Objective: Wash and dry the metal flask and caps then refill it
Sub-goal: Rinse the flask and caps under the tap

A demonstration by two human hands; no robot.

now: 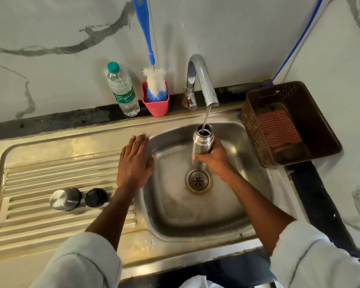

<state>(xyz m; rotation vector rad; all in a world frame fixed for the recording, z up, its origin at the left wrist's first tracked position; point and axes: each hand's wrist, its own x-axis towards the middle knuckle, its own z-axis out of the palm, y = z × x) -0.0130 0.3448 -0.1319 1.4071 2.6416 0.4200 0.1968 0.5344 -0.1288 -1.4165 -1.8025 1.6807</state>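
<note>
My right hand (215, 161) grips the metal flask (202, 142) upright over the sink basin (195, 204). A thin stream of water from the chrome tap (204, 82) runs into the flask's open mouth. My left hand (134, 163) rests flat, fingers straight, on the sink's left rim. On the ribbed draining board (50, 173) lie the steel outer cap (64, 198) and, just to its right, the black inner cap (96, 197).
A plastic water bottle (123, 90) and a pink cup (156, 106) holding a blue-handled bottle brush (155, 84) stand behind the sink. A brown basket (256, 129) with a checked cloth (279, 129) sits at the right. The drain (199, 180) lies below the flask.
</note>
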